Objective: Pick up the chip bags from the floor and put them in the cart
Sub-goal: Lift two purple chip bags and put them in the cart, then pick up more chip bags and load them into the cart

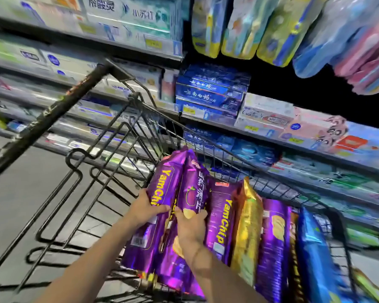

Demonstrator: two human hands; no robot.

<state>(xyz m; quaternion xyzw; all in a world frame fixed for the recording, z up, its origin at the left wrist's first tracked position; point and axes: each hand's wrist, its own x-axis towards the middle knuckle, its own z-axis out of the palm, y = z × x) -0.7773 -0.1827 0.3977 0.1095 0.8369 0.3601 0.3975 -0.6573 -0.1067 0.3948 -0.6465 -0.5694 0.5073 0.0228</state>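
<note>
Both my hands are inside the black wire cart (127, 127). My left hand (144, 209) grips a purple YamChip bag (165, 184) by its left side. My right hand (192, 226) grips a second purple chip bag (194, 191) pressed against the first. Both bags stand upright in the cart's basket. To their right stand another purple YamChip bag (220, 217), a gold bag (247, 228), a further purple bag (274, 248) and a blue bag (315, 256), packed side by side. The floor where bags may lie is hidden by the cart.
The cart's black handle bar (53, 119) runs diagonally at the left. Store shelves (239, 125) full of boxed goods stand close behind the cart. Hanging packets (278, 29) fill the top right. Grey floor (15, 184) shows at the left.
</note>
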